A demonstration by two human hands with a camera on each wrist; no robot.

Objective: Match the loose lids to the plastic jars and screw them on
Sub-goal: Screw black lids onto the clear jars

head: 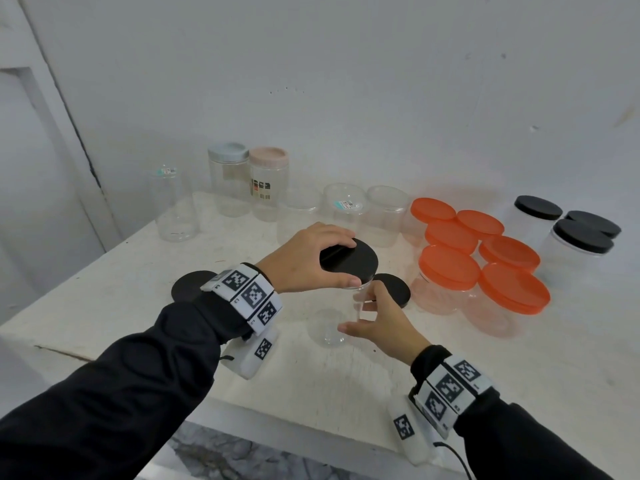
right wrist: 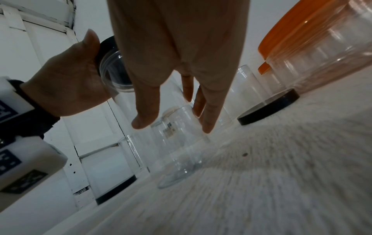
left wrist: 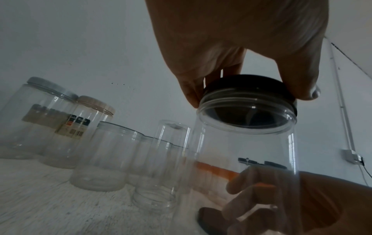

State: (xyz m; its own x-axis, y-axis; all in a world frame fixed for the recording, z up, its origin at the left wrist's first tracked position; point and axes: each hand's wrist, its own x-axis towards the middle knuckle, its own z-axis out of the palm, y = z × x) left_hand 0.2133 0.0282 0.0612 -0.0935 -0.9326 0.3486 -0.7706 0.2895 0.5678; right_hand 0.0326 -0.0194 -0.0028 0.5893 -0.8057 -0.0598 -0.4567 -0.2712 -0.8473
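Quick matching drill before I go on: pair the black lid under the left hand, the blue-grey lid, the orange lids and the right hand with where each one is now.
Things:
1. black lid
2. blue-grey lid
3. orange lids
4. right hand

Places or states:
A. on the cluster of jars at the right of the table
B. fingers straight against the side of the clear jar
C. gripped by the left hand at the clear jar's mouth
D. on a tall jar at the back by the wall

Pairs: 1-C, 2-D, 3-A, 4-B
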